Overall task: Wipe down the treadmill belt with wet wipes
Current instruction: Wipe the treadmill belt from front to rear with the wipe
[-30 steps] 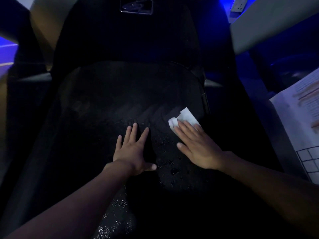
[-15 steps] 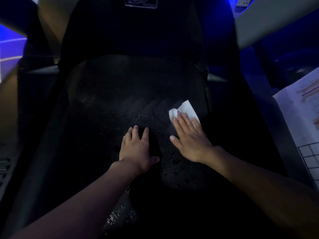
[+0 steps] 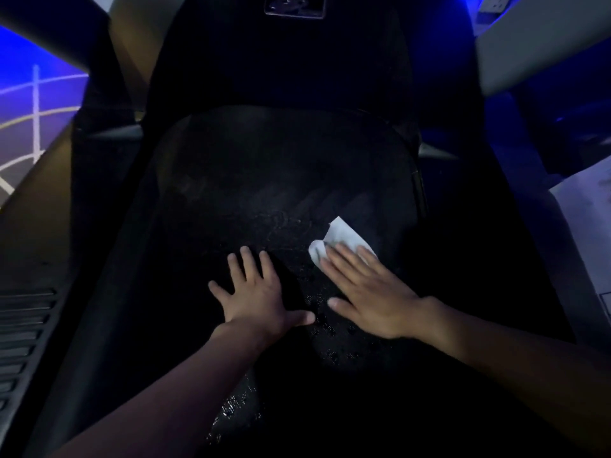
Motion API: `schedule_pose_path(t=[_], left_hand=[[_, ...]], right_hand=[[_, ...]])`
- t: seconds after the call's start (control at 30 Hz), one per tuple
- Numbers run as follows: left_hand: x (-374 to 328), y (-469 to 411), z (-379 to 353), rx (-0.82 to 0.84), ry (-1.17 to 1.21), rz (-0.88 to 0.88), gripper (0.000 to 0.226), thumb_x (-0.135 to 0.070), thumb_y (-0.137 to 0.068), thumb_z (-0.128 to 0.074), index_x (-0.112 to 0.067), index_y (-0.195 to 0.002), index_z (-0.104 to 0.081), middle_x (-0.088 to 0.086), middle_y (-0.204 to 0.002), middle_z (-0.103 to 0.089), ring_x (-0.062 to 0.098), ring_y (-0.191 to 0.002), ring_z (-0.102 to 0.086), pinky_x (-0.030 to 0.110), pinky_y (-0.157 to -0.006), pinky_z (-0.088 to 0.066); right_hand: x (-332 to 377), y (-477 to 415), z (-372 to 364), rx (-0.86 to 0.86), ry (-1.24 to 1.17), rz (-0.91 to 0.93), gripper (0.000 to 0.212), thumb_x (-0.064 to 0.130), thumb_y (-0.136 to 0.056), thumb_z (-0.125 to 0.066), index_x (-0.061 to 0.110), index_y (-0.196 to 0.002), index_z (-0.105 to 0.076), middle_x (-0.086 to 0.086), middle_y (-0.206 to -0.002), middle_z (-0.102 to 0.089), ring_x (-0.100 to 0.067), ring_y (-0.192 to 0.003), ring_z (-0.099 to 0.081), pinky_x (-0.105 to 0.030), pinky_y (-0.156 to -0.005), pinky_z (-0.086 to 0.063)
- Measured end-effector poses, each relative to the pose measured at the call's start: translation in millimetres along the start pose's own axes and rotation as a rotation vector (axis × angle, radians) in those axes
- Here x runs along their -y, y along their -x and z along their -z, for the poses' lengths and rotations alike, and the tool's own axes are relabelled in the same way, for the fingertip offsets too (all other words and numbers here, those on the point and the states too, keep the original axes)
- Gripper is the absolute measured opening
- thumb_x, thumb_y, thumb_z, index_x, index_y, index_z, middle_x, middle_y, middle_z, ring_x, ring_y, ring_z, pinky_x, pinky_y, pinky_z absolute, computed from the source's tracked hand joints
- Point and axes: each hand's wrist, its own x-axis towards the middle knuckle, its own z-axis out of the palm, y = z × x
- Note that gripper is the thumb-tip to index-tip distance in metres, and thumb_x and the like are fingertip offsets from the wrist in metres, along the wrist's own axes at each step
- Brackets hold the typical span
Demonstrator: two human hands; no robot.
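Observation:
The black treadmill belt (image 3: 264,180) fills the middle of the dim view, with wet specks shining near my hands. A white wet wipe (image 3: 340,238) lies on the belt's right part, its far corner sticking out beyond my fingers. My right hand (image 3: 367,289) presses flat on the wipe with straight fingers. My left hand (image 3: 256,292) rests flat on the belt just to the left, fingers spread, holding nothing.
A ribbed grey side rail (image 3: 23,332) runs along the lower left. The dark motor cover with a badge (image 3: 294,6) rises beyond the belt. A white printed sheet (image 3: 591,226) lies at the right edge. Blue light glows at both upper corners.
Both hands stay flat on the belt almost where they were; my right hand and the wipe have shifted slightly. The camera has tilted and turned a little, showing more of the left rail.

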Motion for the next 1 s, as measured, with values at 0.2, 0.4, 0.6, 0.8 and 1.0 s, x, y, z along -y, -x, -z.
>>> schedule_pose_path(t=[0.2, 0.4, 0.6, 0.8, 1.0], left_hand=[[17.8, -8.0, 17.4, -0.044, -0.034, -0.058, 0.103, -0.055, -0.072, -0.077, -0.024, -0.149, -0.015, 0.006, -0.157, -0.008, 0.033, -0.143, -0.011, 0.059, -0.104, -0.032], [19.8, -7.1, 11.7, -0.048, -0.046, 0.004, 0.106, -0.051, -0.076, -0.075, -0.026, -0.151, -0.003, 0.018, -0.158, 0.012, 0.040, -0.146, 0.007, 0.064, -0.109, -0.020], [26.5, -7.7, 14.4, -0.046, -0.012, 0.033, 0.110, -0.061, -0.071, -0.075, -0.025, -0.151, -0.009, 0.018, -0.159, -0.002, 0.038, -0.147, -0.003, 0.061, -0.107, -0.028], [35.1, -10.2, 26.4, -0.075, -0.045, -0.018, 0.088, -0.047, -0.071, -0.080, -0.029, -0.140, -0.028, 0.008, -0.138, -0.028, 0.035, -0.130, -0.027, 0.054, -0.095, -0.039], [39.1, -15.7, 26.4, -0.088, -0.067, 0.018, 0.104, -0.044, -0.075, -0.078, -0.022, -0.150, -0.009, 0.016, -0.152, -0.012, 0.040, -0.140, -0.016, 0.057, -0.107, -0.028]], right_hand=[[-8.8, -35.7, 9.7, -0.054, -0.054, -0.224, 0.071, 0.059, -0.097, 0.002, 0.018, -0.153, 0.020, 0.000, -0.160, 0.030, -0.011, -0.144, 0.033, -0.040, -0.120, 0.017], [3.4, -21.3, 1.6, -0.038, 0.011, 0.103, 0.070, 0.058, -0.100, -0.005, 0.020, -0.157, 0.011, 0.002, -0.163, 0.020, -0.012, -0.148, 0.025, -0.039, -0.121, 0.012], [12.4, -50.5, 9.6, -0.068, -0.051, -0.136, 0.083, 0.066, -0.086, 0.016, 0.016, -0.153, 0.017, -0.003, -0.161, 0.026, -0.017, -0.146, 0.030, -0.044, -0.121, 0.012], [14.3, -44.1, 10.0, -0.032, -0.035, 0.069, 0.071, 0.059, -0.096, 0.002, 0.023, -0.156, 0.013, 0.005, -0.162, 0.023, -0.009, -0.147, 0.026, -0.039, -0.121, 0.012], [39.3, -55.1, 7.5, -0.066, -0.011, -0.040, 0.076, 0.061, -0.094, 0.005, 0.015, -0.154, 0.015, -0.004, -0.162, 0.024, -0.018, -0.146, 0.029, -0.045, -0.121, 0.012]])
